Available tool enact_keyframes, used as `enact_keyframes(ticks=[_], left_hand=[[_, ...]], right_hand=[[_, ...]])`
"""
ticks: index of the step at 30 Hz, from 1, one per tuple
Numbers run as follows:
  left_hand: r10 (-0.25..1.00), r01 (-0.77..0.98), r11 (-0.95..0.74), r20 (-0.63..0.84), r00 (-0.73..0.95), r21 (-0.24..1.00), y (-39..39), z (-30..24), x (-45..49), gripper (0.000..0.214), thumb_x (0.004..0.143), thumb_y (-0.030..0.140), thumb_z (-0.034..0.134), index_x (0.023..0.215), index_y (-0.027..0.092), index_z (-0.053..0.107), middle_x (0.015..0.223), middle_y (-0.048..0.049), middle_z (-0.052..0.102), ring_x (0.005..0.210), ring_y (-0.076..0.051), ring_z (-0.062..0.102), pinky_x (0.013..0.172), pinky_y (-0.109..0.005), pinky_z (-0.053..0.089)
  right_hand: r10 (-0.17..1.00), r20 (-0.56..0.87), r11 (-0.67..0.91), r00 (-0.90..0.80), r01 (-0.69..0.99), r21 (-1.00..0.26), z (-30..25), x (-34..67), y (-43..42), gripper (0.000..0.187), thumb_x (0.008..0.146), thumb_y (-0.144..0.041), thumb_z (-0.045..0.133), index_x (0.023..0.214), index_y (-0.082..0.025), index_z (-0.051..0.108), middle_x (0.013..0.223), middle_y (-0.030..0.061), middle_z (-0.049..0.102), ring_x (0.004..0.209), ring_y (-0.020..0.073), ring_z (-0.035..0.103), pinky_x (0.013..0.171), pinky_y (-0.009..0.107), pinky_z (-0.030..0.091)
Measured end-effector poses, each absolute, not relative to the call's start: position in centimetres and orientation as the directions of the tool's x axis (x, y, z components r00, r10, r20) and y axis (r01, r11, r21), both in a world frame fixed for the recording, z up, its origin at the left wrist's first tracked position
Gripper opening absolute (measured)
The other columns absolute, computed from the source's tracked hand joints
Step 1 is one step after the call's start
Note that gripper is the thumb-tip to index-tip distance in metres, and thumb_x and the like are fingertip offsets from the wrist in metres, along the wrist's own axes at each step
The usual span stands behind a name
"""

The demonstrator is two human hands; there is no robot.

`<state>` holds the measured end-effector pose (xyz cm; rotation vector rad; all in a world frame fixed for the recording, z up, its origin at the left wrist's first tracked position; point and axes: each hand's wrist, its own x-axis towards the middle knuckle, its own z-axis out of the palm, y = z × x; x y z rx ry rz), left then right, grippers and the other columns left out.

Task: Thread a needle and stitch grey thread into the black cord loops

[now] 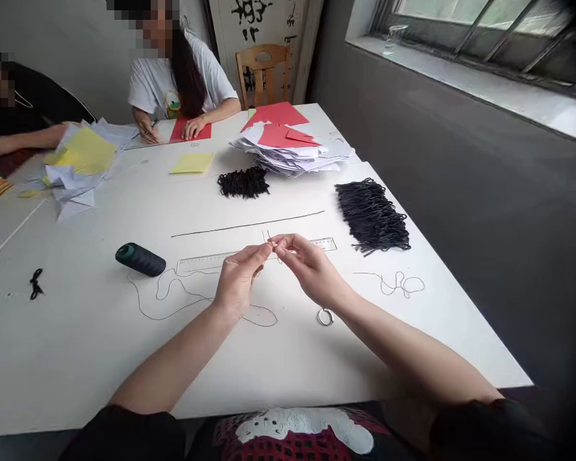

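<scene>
My left hand (pixel 242 275) and my right hand (pixel 307 266) meet over the table, fingertips pinched together on a thin dark thread (pixel 269 235). Two short ends poke up above the fingers, and a small loop hangs below. Behind my hands lies a clear ruler (pixel 206 262), partly covered by them. To the left a spool of black thread (pixel 141 258) rests on its side, with loose thread (pixel 148 315) curling towards my left hand. A metal ring (pixel 325 317) lies by my right forearm. Farther back stretches a straight dark cord (pixel 247 224).
Bundles of black cords (pixel 372 214) lie at the right edge, with a smaller black bundle (pixel 243 183) farther back. Stacked papers (pixel 292 157) and a yellow sheet (pixel 192 162) sit beyond. Two people work across the table. A wall stands close on the right.
</scene>
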<state>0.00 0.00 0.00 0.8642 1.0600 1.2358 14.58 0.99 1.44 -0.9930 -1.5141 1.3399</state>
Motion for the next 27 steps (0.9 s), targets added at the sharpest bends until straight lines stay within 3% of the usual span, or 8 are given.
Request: enact_keyframes(ticks=[23, 27], left_hand=[[0.989, -0.254, 0.139, -0.148, -0.017, 0.957, 0.05, -0.04, -0.02, 0.015, 0.072, 0.038, 0.076, 0.08, 0.025, 0.078, 0.095, -0.0044, 0.07, 0.073, -0.012, 0.044, 0.064, -0.026, 0.035], [0.995, -0.207, 0.086, -0.095, -0.033, 0.974, -0.03, 0.27, -0.03, 0.01, 0.074, 0.034, 0.074, 0.078, 0.025, 0.077, 0.09, -0.0031, 0.069, 0.08, -0.013, 0.051, 0.071, -0.027, 0.038]], right_hand=[[0.935, 0.015, 0.023, -0.353, 0.02, -1.0, 1.07, 14.75, 1.21, 0.035, 0.086, -0.051, 0.056, 0.086, -0.016, 0.056, 0.098, 0.0076, 0.063, 0.095, 0.0174, 0.058, 0.084, 0.032, 0.045], [0.948, 0.014, 0.027, -0.318, 0.035, -0.999, 1.61, 15.08, 1.39, 0.031, 0.087, -0.047, 0.058, 0.096, -0.017, 0.059, 0.104, 0.0075, 0.063, 0.096, 0.0169, 0.058, 0.084, 0.032, 0.046]])
